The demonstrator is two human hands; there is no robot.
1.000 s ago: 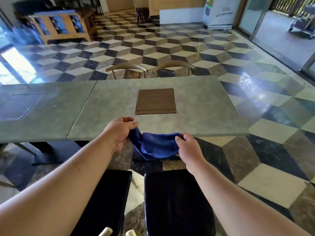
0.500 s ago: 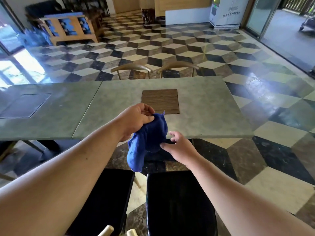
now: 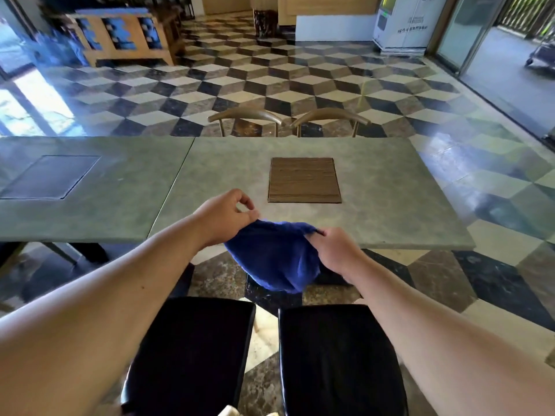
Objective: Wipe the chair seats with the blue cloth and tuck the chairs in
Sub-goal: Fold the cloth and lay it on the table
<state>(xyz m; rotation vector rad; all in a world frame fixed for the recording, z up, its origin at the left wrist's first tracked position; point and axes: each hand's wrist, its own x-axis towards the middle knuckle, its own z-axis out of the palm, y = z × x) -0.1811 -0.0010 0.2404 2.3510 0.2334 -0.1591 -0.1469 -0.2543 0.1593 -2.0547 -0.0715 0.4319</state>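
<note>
Bright daylight from left windows [image 3: 18, 94], glare on glossy floor [image 3: 468, 157], wide-angle edge bending, soft blur

The cloth [image 3: 274, 255] at centre frame is deep blue. Two black chair seats [image 3: 339, 360] fill the bottom. The table [image 3: 390, 190] is mottled grey-green, the floor [image 3: 270, 82] cube-patterned.

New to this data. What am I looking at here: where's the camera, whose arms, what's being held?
There is no robot here. The single picture comes from a wide-angle camera worn on a person's head, looking forward and down, so the two bare arms are that person's own. The left hand and right hand each pinch an end of a blue cloth, which hangs between them. Below are two black chair seats, pulled out from a grey-green table with a wooden inset panel. Two more chairs stand tucked in at the far side.
</note>
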